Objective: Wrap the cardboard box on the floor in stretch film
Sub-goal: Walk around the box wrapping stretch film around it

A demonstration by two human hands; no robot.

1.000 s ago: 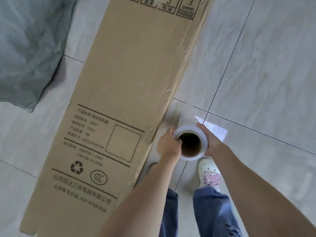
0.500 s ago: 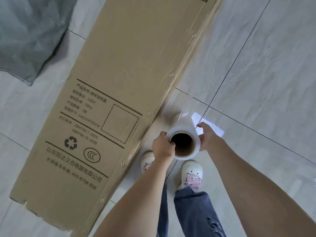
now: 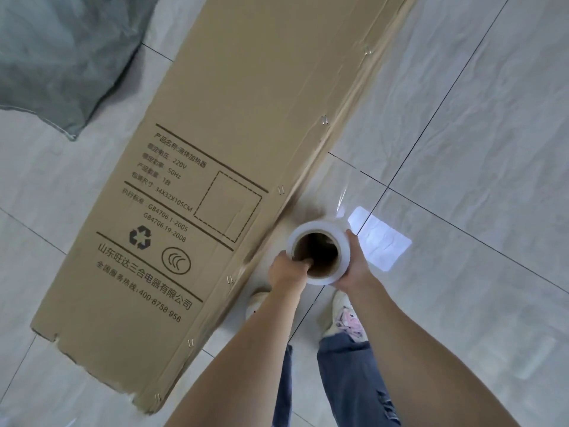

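Holding the film roll [image 3: 318, 252] upright beside the cardboard box [image 3: 221, 167], left hand [image 3: 288, 271] and right hand [image 3: 354, 261] each grasp it, film stretching toward the box.

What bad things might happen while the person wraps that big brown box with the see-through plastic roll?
1. The clear stretch film runs as a thin taut strip from the white film roll to the long brown cardboard box; it might tear or bunch.
2. The left hand hooks the core and the right hand cups the side; the roll might slip.
3. The white shoes stand close to the box, so tripping seems possible.
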